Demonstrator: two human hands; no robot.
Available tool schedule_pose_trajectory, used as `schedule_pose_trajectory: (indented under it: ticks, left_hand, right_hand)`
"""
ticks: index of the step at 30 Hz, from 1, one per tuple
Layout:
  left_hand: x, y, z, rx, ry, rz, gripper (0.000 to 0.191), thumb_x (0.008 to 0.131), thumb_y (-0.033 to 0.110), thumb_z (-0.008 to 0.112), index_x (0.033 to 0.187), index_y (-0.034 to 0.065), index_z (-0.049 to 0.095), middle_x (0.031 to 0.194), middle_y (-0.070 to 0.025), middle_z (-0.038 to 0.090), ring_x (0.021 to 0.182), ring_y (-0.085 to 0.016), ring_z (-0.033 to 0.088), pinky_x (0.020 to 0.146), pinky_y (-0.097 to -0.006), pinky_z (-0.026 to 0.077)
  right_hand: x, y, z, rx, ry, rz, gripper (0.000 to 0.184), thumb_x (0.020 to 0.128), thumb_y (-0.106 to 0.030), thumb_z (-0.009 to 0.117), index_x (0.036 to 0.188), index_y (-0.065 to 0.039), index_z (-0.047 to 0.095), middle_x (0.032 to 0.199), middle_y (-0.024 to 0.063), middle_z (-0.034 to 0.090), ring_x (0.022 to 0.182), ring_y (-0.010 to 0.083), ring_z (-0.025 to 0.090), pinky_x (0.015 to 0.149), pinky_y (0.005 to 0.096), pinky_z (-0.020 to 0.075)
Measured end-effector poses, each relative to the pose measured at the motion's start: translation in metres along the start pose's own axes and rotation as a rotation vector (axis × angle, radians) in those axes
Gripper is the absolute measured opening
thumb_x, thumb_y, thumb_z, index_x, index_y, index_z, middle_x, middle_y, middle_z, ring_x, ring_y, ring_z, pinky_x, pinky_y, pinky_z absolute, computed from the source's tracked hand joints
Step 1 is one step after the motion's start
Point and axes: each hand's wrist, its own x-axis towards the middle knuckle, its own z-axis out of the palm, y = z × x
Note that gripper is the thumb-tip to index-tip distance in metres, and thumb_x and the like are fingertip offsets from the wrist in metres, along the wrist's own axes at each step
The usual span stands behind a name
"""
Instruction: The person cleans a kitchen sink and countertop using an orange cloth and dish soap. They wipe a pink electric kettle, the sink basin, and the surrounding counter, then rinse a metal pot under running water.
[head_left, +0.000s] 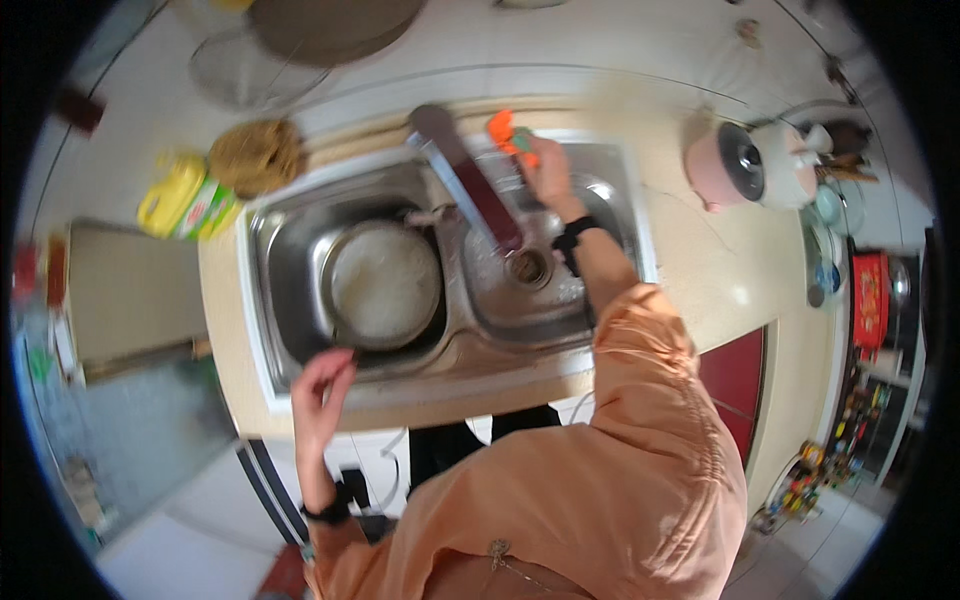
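Observation:
My right hand (547, 171) reaches over the back of the right sink basin, its fingers on an orange and green cloth or sponge (513, 135). Near the front rim of the left basin, my left hand (324, 386) is raised with fingers curled and nothing seen in it. A round pan (384, 285) with cloudy, foamy water sits in the left basin. The faucet (472, 180) points over the right basin (517, 307), close to its drain (528, 267).
A yellow detergent bottle (180, 199) and a brown, rough-looking item (256, 157) stand left of the sink. On the right counter are a pink pot with a dark lid (724, 166) and a white appliance (784, 165). A large round pan (330, 26) is at the back wall.

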Motion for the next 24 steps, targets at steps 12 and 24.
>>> schedule_pose_trajectory:
  ticks: [12, 24]
  left_hand:
    - [0.093, -0.171, -0.038, -0.014, -0.21, -0.076, 0.037, 0.082, 0.016, 0.068, 0.116, 0.0015, 0.06, 0.104, -0.0118, 0.065, 0.082, -0.017, 0.063, 0.074, -0.029, 0.051]
    - [0.152, -0.247, -0.017, -0.227, -0.156, -0.45, 0.044, 0.091, 0.023, 0.057, 0.132, 0.0114, 0.046, 0.127, -0.0124, 0.052, 0.109, -0.026, 0.053, 0.089, -0.0387, 0.045]
  right_hand:
    - [-0.091, -0.233, -0.046, 0.778, -0.783, 1.057, 0.056, 0.088, -0.042, 0.065, 0.122, 0.001, 0.054, 0.114, 0.0101, 0.062, 0.105, 0.017, 0.059, 0.091, 0.0287, 0.0466]
    - [-0.121, -0.208, 0.221, -0.118, -0.811, 0.455, 0.061, 0.081, -0.034, 0.069, 0.127, 0.002, 0.051, 0.115, 0.0211, 0.063, 0.111, 0.0331, 0.058, 0.092, 0.0373, 0.0455]
